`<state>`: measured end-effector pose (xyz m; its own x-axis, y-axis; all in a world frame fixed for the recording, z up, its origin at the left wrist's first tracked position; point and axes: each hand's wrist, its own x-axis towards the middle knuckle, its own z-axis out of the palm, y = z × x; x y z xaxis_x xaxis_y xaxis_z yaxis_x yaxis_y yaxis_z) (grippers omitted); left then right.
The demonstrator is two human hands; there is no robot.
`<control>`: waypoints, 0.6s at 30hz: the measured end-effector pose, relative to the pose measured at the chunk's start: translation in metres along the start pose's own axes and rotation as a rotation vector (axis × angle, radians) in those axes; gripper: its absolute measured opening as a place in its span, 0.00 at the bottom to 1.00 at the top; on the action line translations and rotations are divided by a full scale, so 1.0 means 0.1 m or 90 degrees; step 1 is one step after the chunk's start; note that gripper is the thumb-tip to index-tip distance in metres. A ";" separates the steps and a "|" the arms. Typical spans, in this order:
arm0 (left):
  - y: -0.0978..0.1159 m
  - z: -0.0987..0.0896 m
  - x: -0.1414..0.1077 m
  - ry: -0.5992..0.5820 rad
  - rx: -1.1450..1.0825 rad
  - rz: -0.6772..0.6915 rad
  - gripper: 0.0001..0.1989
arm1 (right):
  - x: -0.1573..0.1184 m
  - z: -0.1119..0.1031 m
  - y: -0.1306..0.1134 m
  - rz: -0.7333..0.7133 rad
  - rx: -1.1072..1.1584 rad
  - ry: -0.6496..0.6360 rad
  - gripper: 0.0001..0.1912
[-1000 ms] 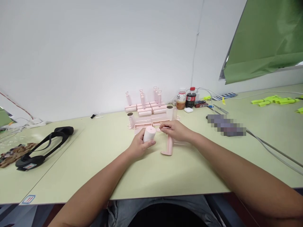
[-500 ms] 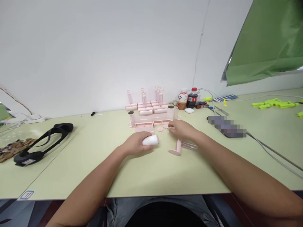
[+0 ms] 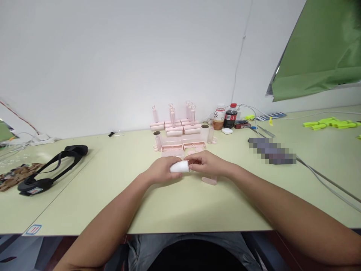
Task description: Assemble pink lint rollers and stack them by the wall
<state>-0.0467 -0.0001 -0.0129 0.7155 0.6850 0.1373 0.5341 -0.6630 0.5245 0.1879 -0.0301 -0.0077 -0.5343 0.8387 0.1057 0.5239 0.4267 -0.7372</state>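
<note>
My left hand is wrapped around a white lint-roller roll, which lies sideways just over the table. At the roll's right end is my right hand, its fingers curled in close; whatever is between the fingertips is too small to make out. Behind my hands lie pink open cases and flat pink discs. A pink handle piece with an oval base is partly covered by my right hand. Another white roll stands upright beside a clear-and-pink tube.
Pink cylinders and looped pink handles stand by the wall. At the right are two drink bottles, a blurred phone, cables and neon-yellow pieces. A black headset strap lies at the left.
My right hand has moved left from the pink discs and tube to the end of the white roll. My left hand keeps hold of the roll in nearly the same place.
</note>
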 end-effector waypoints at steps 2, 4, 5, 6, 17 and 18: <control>0.01 -0.01 0.00 -0.005 0.001 -0.004 0.20 | 0.00 -0.01 0.00 0.002 -0.001 -0.001 0.16; 0.03 -0.01 -0.01 -0.009 0.005 -0.008 0.19 | 0.00 -0.01 -0.01 0.004 0.000 -0.006 0.16; 0.04 -0.02 -0.01 -0.012 0.008 -0.011 0.19 | 0.00 -0.01 -0.01 0.004 0.003 -0.009 0.16; 0.05 -0.02 -0.01 -0.014 0.010 -0.014 0.19 | 0.00 -0.01 -0.01 0.003 0.005 -0.012 0.16; 0.05 0.01 0.00 -0.014 0.027 -0.014 0.20 | 0.01 0.01 -0.01 0.016 0.018 0.000 0.16; 0.05 0.01 0.00 -0.012 0.027 -0.012 0.20 | 0.01 0.02 0.00 0.014 0.016 0.006 0.16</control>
<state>-0.0442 -0.0037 -0.0112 0.7136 0.6916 0.1119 0.5653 -0.6628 0.4911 0.1857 -0.0299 -0.0085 -0.5168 0.8509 0.0949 0.5182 0.3991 -0.7564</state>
